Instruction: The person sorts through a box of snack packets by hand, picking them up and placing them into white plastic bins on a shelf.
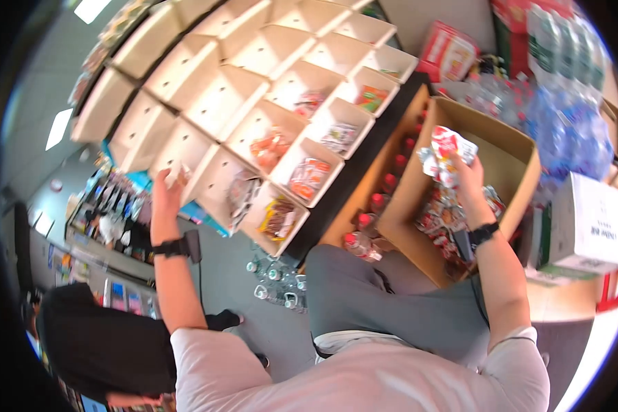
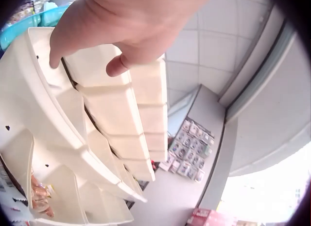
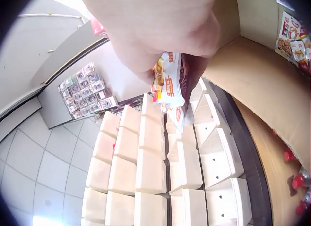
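My left hand (image 1: 167, 191) reaches to a compartment of the cream-coloured display rack (image 1: 216, 103) in the head view. Its thumb and a finger point down at the bin with a gap between them in the left wrist view, and nothing shows gripped there. My right hand (image 1: 468, 182) grips several white and red snack packets (image 1: 449, 147) above an open cardboard box (image 1: 518, 147). Printed food pictures show on the held packets (image 3: 169, 80) in the right wrist view. More shiny snack packets (image 1: 438, 218) lie inside the box.
Front bins hold bagged snacks, among them orange packets (image 1: 310, 177) and yellow-brown ones (image 1: 278, 218). Red-capped bottles (image 1: 379, 202) line the ledge beside the box. Wrapped water bottles (image 1: 570, 130) and a white carton (image 1: 590, 223) stand at right. A person in black (image 1: 106, 343) is at lower left.
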Demonstrator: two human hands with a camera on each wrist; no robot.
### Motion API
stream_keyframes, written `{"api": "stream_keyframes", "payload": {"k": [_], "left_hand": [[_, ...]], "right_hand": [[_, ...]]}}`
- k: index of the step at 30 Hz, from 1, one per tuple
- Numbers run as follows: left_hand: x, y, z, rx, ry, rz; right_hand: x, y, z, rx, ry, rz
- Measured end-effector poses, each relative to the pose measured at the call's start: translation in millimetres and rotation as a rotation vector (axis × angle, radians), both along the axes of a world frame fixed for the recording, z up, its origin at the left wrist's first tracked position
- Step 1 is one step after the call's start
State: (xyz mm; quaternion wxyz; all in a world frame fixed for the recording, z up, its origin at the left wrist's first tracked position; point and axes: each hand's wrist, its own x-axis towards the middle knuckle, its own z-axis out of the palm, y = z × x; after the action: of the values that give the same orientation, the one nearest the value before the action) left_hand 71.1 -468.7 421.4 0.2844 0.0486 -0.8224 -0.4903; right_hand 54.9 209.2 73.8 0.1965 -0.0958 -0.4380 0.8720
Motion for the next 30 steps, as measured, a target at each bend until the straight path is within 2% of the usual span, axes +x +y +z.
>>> {"api": "stream_keyframes", "payload": {"k": [1, 2, 4, 5, 7, 8, 11, 12, 14, 15, 18, 21, 26, 30], "left_hand": [[2.4, 16.8, -2.9, 0.01, 0.059, 0.089], [15.9, 68.1, -1.3, 0.197, 0.168, 0.236], [48.8, 154.9, -18.2, -0.013, 0.114, -0.019], [58.9, 187.7, -33.4, -0.116, 0.093, -0.138], [60.1, 222.5, -75.5, -0.104, -0.167, -0.495], [62.7, 244.8, -99.1, 0.018, -0.255, -0.61], [69.7, 323.7, -168.0, 0.279, -0.564, -0.675], [68.3, 338.8, -197.2, 0.291, -0.623, -0.679], [61.5, 371.5, -235.7, 0.443, -0.762, -0.697], [62.6, 391.6, -238.8, 0.55, -0.794, -0.694], [55.8, 416.6, -251.3, 0.916, -0.879, -0.872], [54.7, 427.3, -269.1, 0.803, -0.745, -0.82], [60.3, 427.2, -271.2, 0.89, -0.613, -0.784], [62.9, 421.6, -269.8, 1.038, -0.571, -0.756]], "right_hand": [[4.4, -0.8, 7.7, -0.026, 0.024, 0.028], [10.3, -3.3, 16.4, -0.054, 0.052, 0.062], [23.0, -5.2, 38.9, -0.103, 0.052, 0.189], [14.6, -5.9, 27.3, -0.1, 0.08, 0.214], [21.7, -10.4, 36.4, -0.153, 0.096, 0.339], [26.2, -14.6, 42.4, -0.179, 0.104, 0.406], [35.2, -23.4, 46.0, -0.147, 0.088, 0.57], [37.2, -26.1, 46.7, -0.136, 0.078, 0.621], [42.6, -35.6, 47.3, -0.129, 0.062, 0.672], [43.9, -39.3, 46.1, -0.105, 0.053, 0.715], [46.0, -47.8, 40.9, 0.025, 0.096, 0.789], [48.9, -46.6, 42.9, 0.127, 0.093, 0.729], [46.1, -37.8, 43.1, 0.152, 0.082, 0.713], [52.2, -33.4, 57.4, 0.059, 0.042, 0.658]]}}
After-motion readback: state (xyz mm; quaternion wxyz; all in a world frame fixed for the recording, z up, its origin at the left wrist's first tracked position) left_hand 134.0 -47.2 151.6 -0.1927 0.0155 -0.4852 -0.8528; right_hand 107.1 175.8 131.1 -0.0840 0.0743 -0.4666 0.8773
